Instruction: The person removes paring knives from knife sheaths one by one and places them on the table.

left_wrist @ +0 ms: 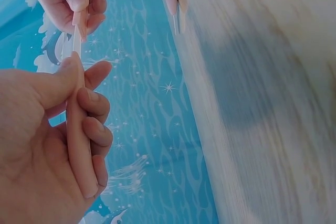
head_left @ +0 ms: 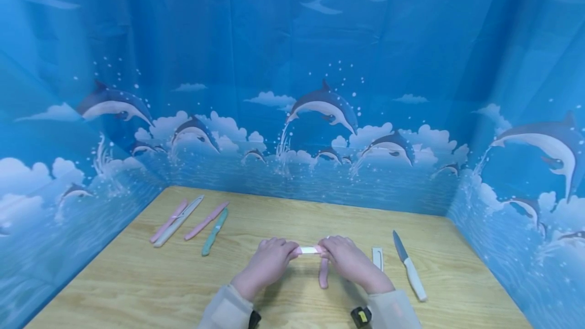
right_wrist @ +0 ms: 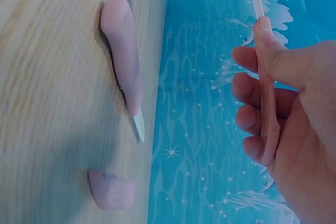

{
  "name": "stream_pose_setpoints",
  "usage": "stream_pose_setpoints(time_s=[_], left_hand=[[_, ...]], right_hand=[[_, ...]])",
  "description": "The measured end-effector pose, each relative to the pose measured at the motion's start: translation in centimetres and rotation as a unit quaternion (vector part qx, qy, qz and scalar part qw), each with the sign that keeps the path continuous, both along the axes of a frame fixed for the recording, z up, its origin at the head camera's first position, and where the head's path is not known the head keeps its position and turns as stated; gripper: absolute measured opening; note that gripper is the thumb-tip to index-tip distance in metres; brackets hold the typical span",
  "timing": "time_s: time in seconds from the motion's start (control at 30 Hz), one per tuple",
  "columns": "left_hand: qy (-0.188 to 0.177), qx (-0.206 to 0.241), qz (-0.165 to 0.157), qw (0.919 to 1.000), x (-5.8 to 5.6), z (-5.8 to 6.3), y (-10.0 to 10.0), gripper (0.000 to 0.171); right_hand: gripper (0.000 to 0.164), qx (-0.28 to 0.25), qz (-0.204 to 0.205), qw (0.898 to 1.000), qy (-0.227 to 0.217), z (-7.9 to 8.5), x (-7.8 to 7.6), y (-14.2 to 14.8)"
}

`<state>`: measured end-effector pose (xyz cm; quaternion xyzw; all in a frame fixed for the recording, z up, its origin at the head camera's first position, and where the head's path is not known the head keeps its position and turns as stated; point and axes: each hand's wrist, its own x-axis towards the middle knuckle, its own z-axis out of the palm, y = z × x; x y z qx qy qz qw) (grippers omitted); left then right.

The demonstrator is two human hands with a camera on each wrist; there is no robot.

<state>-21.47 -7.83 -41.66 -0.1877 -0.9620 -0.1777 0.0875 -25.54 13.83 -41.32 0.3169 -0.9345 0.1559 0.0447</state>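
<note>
My left hand (head_left: pixel 270 262) grips a smooth pink piece (left_wrist: pixel 79 129) along its length, thumb on top. With my right hand (head_left: pixel 349 260) I hold a second pink piece (right_wrist: pixel 266 103), fingers wrapped round it. A short stretch of pale knife blade (head_left: pixel 308 250) shows between the two, in line above the table; I cannot tell which piece is the handle and which the sheath. On the table under my right hand lies another pink-handled knife (right_wrist: pixel 123 59), its blade tip bare. Beside that tip sits a short pink piece (right_wrist: pixel 112 190) with small dots.
To the right lie a white-handled knife (head_left: pixel 413 275), blade pointing away, and a white sheath (head_left: pixel 378 258), partly covered by my right hand. At the left are a green knife (head_left: pixel 215 232), several pink and white knives (head_left: pixel 178 222). Dolphin-printed blue curtains (head_left: pixel 292 116) surround the wooden table (head_left: pixel 137 288).
</note>
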Motion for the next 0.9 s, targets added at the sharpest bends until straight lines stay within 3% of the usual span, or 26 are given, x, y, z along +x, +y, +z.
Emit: stream_pose_setpoints(time_s=[0.9], left_hand=[[-0.007,-0.005,0.004,1.0000,-0.08,-0.07,-0.06,0.031]], right_hand=[[0.018,-0.010,-0.007,1.000,-0.019,0.15,0.16,0.08]])
